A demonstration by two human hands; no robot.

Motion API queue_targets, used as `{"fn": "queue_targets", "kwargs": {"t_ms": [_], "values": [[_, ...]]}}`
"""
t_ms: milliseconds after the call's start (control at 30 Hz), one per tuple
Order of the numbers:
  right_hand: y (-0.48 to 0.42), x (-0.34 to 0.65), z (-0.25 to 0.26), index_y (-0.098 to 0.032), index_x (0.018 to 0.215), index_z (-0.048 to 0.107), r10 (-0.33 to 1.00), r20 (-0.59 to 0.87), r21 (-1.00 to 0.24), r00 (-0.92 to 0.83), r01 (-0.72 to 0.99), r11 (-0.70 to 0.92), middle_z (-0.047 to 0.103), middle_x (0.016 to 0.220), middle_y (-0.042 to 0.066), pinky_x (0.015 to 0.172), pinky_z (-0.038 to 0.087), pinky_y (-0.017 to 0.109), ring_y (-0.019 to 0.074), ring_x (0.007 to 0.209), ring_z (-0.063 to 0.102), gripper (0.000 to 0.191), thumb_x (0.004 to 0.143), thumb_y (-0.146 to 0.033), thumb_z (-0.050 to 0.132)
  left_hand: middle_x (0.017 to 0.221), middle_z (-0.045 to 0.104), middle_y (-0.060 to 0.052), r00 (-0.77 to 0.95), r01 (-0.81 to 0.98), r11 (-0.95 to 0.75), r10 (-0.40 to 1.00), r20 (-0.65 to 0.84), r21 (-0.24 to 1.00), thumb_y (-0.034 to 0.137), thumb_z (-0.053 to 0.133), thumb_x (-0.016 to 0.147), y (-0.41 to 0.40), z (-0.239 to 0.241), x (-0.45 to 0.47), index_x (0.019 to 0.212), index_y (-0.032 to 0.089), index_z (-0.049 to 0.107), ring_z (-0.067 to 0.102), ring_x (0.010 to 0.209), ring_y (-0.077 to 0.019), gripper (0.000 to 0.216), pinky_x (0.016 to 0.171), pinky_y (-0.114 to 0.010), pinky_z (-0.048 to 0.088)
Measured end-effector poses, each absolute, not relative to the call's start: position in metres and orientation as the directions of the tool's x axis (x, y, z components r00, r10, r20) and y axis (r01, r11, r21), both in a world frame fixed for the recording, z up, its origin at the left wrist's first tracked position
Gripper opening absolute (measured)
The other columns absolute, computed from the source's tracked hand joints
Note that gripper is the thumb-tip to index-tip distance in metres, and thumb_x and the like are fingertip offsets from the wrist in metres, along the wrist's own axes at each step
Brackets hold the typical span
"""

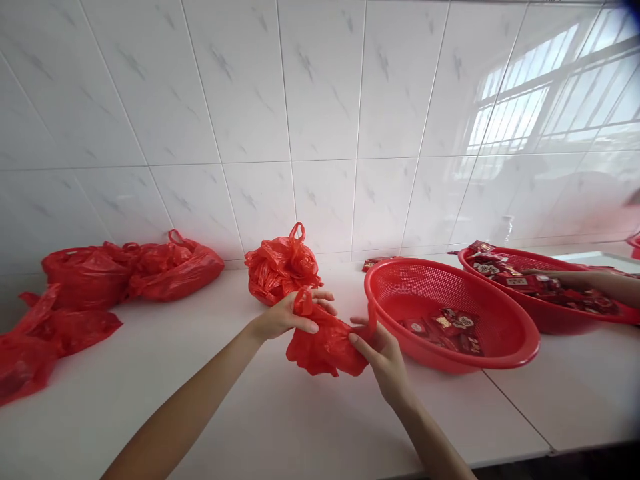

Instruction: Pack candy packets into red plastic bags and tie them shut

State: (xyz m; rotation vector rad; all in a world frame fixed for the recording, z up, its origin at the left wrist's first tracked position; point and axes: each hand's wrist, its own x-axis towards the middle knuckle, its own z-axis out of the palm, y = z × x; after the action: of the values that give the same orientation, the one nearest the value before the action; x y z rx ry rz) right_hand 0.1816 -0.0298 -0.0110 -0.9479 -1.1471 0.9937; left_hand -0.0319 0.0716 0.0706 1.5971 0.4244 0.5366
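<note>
Between my two hands a red plastic bag (327, 343) hangs a little above the white table. My left hand (290, 317) grips it near a handle loop, thumb across the front. On the other side my right hand (376, 348) pinches the bag, with a strip of red plastic rising by its fingers. Whether anything is inside the bag I cannot tell. Just behind my left hand sits a crumpled heap of red plastic bags (283, 267). Right of my right hand stands a red perforated basket (450, 273) holding several small red packets (453, 327).
Filled red bags (175, 270) lie along the left, with another red bag (30, 360) nearer. At right, a co-worker's hand (575, 279) reaches into a second red basket (565, 323) full of packets. A tiled wall (320, 120) closes off the back of the white table (240, 413).
</note>
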Motion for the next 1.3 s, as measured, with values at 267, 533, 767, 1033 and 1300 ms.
{"fn": "queue_targets", "kwargs": {"t_ms": [267, 533, 767, 1033, 1300], "values": [[-0.037, 0.195, -0.009, -0.020, 0.111, 0.062, 0.858, 0.481, -0.875, 0.181, 0.164, 0.456, 0.067, 0.107, 0.009, 0.081, 0.055, 0.034, 0.0232, 0.098, 0.064, 0.027, 0.089, -0.036, 0.063, 0.096, 0.070, -0.008, 0.589, -0.215, -0.102, 0.780, 0.212, 0.971, 0.027, 0.068, 0.073, 0.079, 0.075, -0.063, 0.057, 0.017, 0.055, 0.061, 0.085, -0.0229, 0.023, 0.076, -0.035, 0.046], [-0.048, 0.200, 0.010, -0.022, 0.125, 0.052, 0.814, 0.573, -0.749, 0.097, 0.465, 0.472, 0.064, 0.113, 0.009, 0.091, 0.052, 0.039, 0.0241, 0.103, 0.062, 0.042, 0.087, -0.036, 0.066, 0.090, 0.072, -0.012, 0.654, 0.083, -0.206, 0.749, 0.103, 0.975, 0.058, 0.048, 0.083, 0.072, 0.088, -0.075, 0.046, 0.019, 0.048, 0.060, 0.078, -0.0246, 0.054, 0.079, -0.038, 0.046], [-0.059, 0.174, 0.045, -0.025, 0.122, 0.054, 0.629, 0.711, -0.363, -0.313, 0.603, 0.710, 0.065, 0.114, 0.011, 0.094, 0.047, 0.041, 0.0239, 0.107, 0.060, 0.028, 0.097, -0.017, 0.043, 0.094, 0.073, -0.007, 0.696, 0.268, -0.438, 0.704, 0.142, 0.858, 0.046, 0.068, 0.082, 0.057, 0.083, -0.052, 0.052, 0.018, 0.062, 0.062, 0.082, -0.0206, 0.042, 0.072, -0.032, 0.046], [-0.034, 0.158, 0.023, -0.020, 0.080, 0.050, 0.839, 0.315, -0.273, -0.444, 0.804, 0.528, 0.055, 0.065, 0.000, 0.067, 0.033, 0.029, 0.0148, 0.055, 0.044, 0.027, 0.096, -0.009, 0.032, 0.094, 0.074, -0.006, 0.695, 0.206, -0.485, 0.684, 0.222, 0.850, 0.033, 0.064, 0.084, 0.051, 0.082, -0.055, 0.045, 0.016, 0.042, 0.063, 0.079, -0.0176, 0.048, 0.074, -0.032, 0.045], [-0.032, 0.164, 0.024, -0.018, 0.065, 0.052, 0.800, 0.319, -0.185, -0.509, 0.794, 0.579, 0.061, 0.067, 0.001, 0.075, 0.030, 0.032, 0.0109, 0.051, 0.043, 0.029, 0.085, 0.000, 0.041, 0.096, 0.071, -0.007, 0.647, 0.376, -0.648, 0.695, 0.313, 0.663, 0.027, 0.064, 0.079, 0.049, 0.072, -0.064, 0.049, 0.018, 0.034, 0.055, 0.063, -0.0139, 0.044, 0.056, -0.030, 0.038]]}}
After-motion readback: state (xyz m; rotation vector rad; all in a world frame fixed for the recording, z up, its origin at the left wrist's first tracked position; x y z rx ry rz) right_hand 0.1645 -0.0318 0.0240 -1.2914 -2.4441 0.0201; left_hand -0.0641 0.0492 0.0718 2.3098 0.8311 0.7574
